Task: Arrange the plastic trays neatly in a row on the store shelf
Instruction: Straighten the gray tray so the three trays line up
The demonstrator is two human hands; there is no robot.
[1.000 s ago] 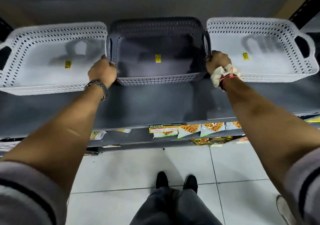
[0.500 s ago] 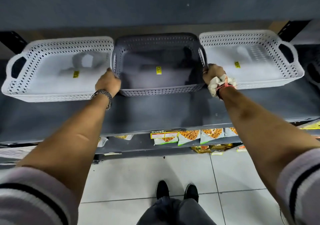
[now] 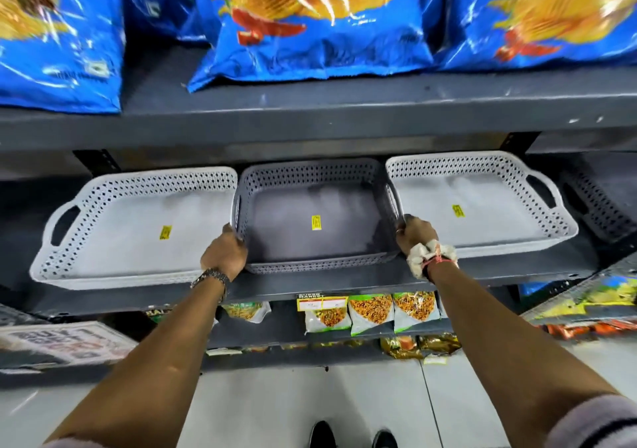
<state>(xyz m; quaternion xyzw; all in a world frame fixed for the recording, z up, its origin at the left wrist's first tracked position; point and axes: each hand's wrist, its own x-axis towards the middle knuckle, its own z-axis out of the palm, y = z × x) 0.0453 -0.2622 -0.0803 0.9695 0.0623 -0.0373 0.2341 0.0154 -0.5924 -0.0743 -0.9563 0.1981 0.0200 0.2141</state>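
Three perforated plastic trays stand side by side on the grey shelf (image 3: 310,284). The dark grey tray (image 3: 315,203) is in the middle, between a white tray (image 3: 113,241) on the left and a white tray (image 3: 489,227) on the right. Each has a small yellow sticker on its floor. My left hand (image 3: 224,256) grips the grey tray's front left corner. My right hand (image 3: 415,235) grips its front right corner. The grey tray's side handles are mostly hidden between the neighbouring trays.
Another dark tray (image 3: 599,206) lies at the far right of the shelf. Large blue chip bags (image 3: 310,23) fill the shelf above. Snack packets (image 3: 370,311) sit on the lower shelf. My shoes (image 3: 355,435) stand on the pale tiled floor.
The view has tilted upward, bringing the upper shelf and chip bags into sight. Both hands stay on the grey tray's front corners, and the tray sits a little further back between the white ones.
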